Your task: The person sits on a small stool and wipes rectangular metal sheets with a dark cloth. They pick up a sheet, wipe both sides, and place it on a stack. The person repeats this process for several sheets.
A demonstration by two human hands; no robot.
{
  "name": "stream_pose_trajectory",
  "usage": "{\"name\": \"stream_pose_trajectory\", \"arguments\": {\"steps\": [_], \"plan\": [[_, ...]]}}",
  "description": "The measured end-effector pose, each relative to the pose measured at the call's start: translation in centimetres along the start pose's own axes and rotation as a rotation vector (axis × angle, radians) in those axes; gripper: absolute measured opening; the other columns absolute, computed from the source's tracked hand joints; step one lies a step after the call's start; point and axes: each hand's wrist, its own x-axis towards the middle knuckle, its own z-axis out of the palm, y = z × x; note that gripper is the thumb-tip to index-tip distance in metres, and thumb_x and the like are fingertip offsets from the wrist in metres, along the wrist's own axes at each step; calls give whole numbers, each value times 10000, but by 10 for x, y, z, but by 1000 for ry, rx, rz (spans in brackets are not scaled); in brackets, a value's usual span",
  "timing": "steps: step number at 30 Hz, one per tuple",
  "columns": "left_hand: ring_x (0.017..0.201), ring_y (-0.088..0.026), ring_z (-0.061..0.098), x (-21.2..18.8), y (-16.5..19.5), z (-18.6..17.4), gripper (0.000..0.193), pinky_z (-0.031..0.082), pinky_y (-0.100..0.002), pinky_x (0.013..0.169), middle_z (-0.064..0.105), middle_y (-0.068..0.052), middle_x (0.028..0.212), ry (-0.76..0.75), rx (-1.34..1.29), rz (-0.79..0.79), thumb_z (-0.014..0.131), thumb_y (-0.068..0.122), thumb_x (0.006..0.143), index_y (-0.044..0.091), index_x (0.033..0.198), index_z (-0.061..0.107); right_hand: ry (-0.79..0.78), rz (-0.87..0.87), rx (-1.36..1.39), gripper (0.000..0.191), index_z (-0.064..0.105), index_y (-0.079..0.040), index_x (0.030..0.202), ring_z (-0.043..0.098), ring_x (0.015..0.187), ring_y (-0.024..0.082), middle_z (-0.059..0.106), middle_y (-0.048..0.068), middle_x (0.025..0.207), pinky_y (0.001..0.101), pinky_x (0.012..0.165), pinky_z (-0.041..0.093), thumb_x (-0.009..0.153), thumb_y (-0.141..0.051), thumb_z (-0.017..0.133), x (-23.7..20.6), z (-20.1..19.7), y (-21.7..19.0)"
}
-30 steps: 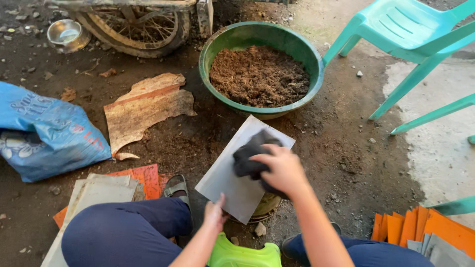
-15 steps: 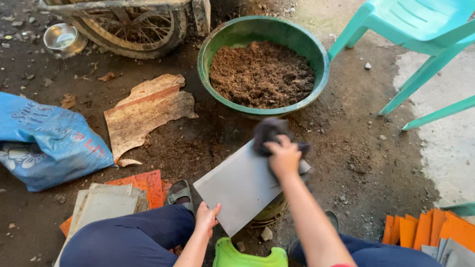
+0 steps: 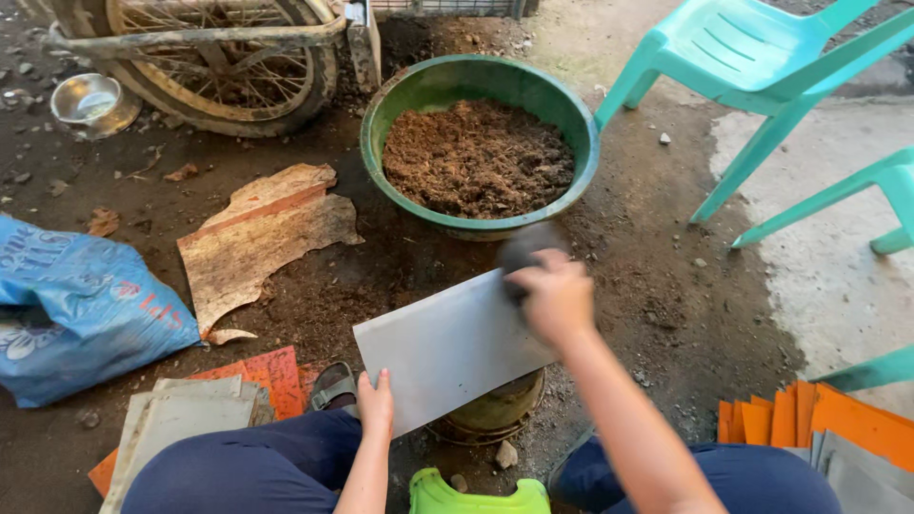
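Bare dirt floor (image 3: pixel 305 295), dark and damp-looking, scattered with pebbles and crumbs, is giving way at far right to a paler concrete patch (image 3: pixel 838 286). A person is sitting low, knees in dark blue trousers showing at the near edge. The grey tile (image 3: pixel 447 347), flat, rectangular and matte, is lying tilted across a rusty round tin (image 3: pixel 495 411) in the near centre. The left hand (image 3: pixel 375 405) is pinching the tile's near-left edge, grip closed on it. The right hand (image 3: pixel 555 297) is pressing a dark rag (image 3: pixel 526 249) against the tile's far-right corner, grip closed around the rag; hand and rag are both motion-blurred. Just beyond, a round green basin (image 3: pixel 476 81) is holding coarse, crumbly brown soil (image 3: pixel 476 157). To the left, a torn, mottled board scrap (image 3: pixel 257 238) is lying flat, with a crumpled blue woven sack (image 3: pixel 76 314) at the left edge. A stack of grey and orange tiles (image 3: pixel 190 409) is sitting near left; more orange tiles (image 3: pixel 819 424) are fanning out near right. Far left, a spoked cart wheel (image 3: pixel 209 57) and a small steel bowl (image 3: pixel 86 100). Turquoise plastic chairs (image 3: pixel 752 67) are standing far right.
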Motion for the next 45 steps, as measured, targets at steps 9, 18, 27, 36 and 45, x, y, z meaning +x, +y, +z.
{"name": "stream_pose_trajectory", "arguments": {"steps": [9, 18, 27, 36, 45], "plan": [[982, -259, 680, 6, 0, 1, 295, 515, -387, 878, 733, -158, 1110, -9, -178, -104, 612, 195, 992, -12, 1201, 625, -414, -93, -153, 381, 757, -363, 1130, 475, 1163, 382, 499, 79, 1373, 623, 927, 378, 847, -156, 610, -34, 128, -114], [1009, -262, 696, 12, 25, -7, 305, 517, -392, 896, 745, -146, 1100, 1, -62, -101, 651, 221, 955, 29, 1191, 650, -463, 483, -417, 300, 781, -468, 1106, 492, 1264, 370, 521, 47, 1390, 578, 959, 447, 939, -305, 592, 71, 13, 82], [953, -249, 674, 10, 0, 23, 314, 519, -387, 871, 739, -164, 1092, -78, -158, -60, 637, 212, 985, -25, 1191, 630, -391, -112, -157, 273, 780, -244, 1050, 512, 1110, 381, 522, 116, 1385, 553, 859, 420, 810, -198, 658, -41, 67, -120], [920, -199, 663, 19, -18, 21, 255, 522, -363, 821, 725, -120, 1076, -38, -144, -113, 627, 190, 1000, -6, 1163, 637, -11, -28, -92, 396, 758, -373, 1143, 509, 1059, 351, 553, 52, 1315, 521, 806, 391, 843, -153, 622, -117, 118, -45], [932, -184, 616, 20, 12, 10, 247, 495, -360, 846, 694, -95, 1049, -1, -236, 43, 591, 198, 1034, -18, 1144, 641, -125, 776, -126, 461, 736, -476, 1192, 501, 1300, 407, 474, 62, 1518, 618, 998, 449, 855, -171, 659, -89, 14, 132]]}}
